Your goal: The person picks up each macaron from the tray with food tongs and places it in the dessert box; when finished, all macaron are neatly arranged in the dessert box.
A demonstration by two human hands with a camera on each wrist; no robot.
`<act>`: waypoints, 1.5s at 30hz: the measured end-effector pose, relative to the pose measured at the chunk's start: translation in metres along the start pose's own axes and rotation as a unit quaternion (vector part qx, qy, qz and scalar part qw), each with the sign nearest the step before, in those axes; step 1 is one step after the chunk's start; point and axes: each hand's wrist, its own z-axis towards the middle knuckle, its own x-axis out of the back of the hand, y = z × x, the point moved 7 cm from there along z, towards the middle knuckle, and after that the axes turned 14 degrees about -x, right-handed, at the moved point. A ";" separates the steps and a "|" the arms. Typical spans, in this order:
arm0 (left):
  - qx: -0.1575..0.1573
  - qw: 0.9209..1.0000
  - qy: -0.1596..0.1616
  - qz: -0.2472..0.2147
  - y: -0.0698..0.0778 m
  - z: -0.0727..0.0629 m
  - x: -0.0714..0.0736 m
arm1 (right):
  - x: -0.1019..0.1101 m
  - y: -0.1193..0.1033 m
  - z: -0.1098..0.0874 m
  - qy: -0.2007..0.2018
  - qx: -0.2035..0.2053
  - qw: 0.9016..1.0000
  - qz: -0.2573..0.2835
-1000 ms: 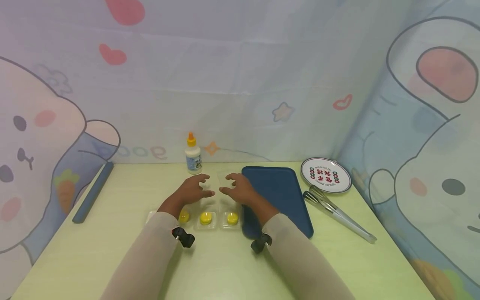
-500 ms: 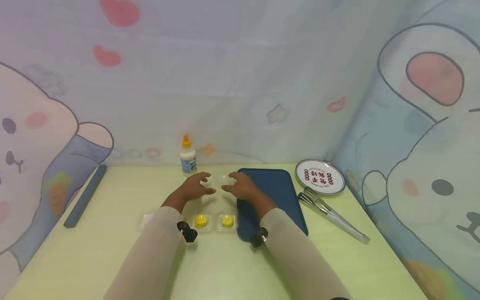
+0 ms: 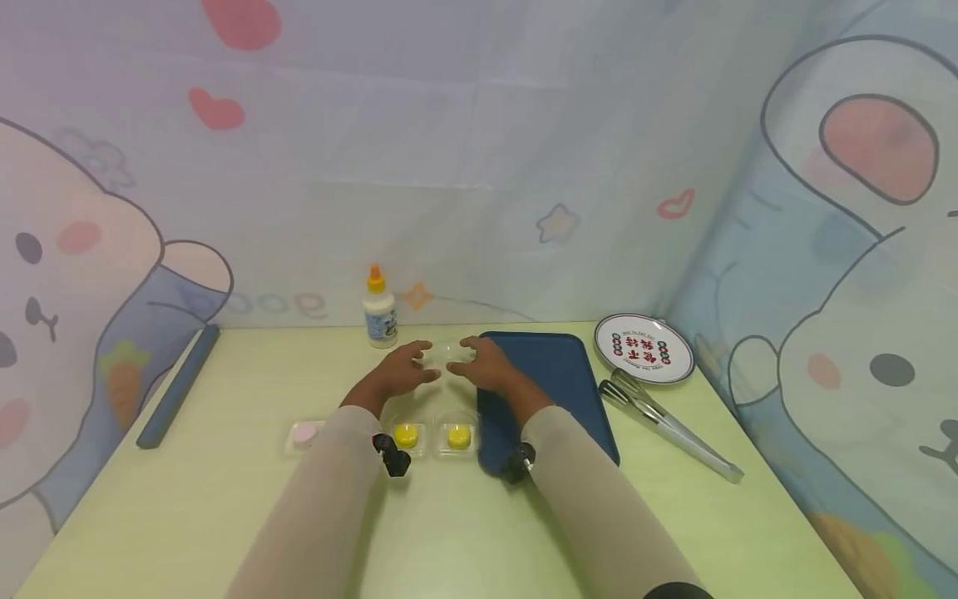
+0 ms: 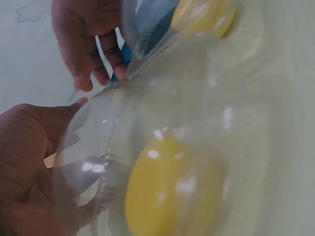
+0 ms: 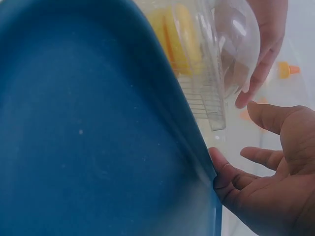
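Observation:
My left hand (image 3: 400,370) and right hand (image 3: 488,366) reach forward with fingers loosely bent, a small gap between them. A clear plastic dome (image 3: 447,350) shows in that gap. Nearer to me, two yellow round cakes (image 3: 459,436) sit side by side in clear plastic boxes (image 3: 456,453). Close up in the left wrist view, a clear domed lid (image 4: 91,147) overlaps my left fingers, with a yellow cake behind it. In the right wrist view, my right fingertips are right at the rim of the blue tray (image 5: 98,123).
A pink round piece (image 3: 303,433) in a clear box lies left of my left sleeve. Behind stands a glue bottle (image 3: 380,316). Metal tongs (image 3: 674,428) and an oval plate (image 3: 644,349) lie at the right, a grey-blue bar (image 3: 178,387) at far left.
My left hand has shifted right, towards the right hand. Its sleeve now hides a third yellow cake, and the pink piece has come into view. The right hand has hardly moved.

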 end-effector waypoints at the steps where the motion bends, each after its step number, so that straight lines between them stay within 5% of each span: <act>1: 0.001 1.000 0.000 0.007 0.001 0.000 -0.001 | -0.001 0.000 0.001 -0.001 -0.001 1.000 -0.002; 29: 0.002 0.999 0.006 0.034 0.001 0.007 -0.005 | -0.004 0.001 0.008 -0.010 0.013 1.000 -0.002; 36: -0.021 0.995 0.080 0.055 0.009 0.004 0.008 | 0.000 0.000 0.010 0.010 0.029 0.999 0.027; 45: -0.037 0.987 0.158 0.015 0.014 -0.008 0.019 | 0.006 -0.009 -0.001 0.026 0.065 0.997 0.034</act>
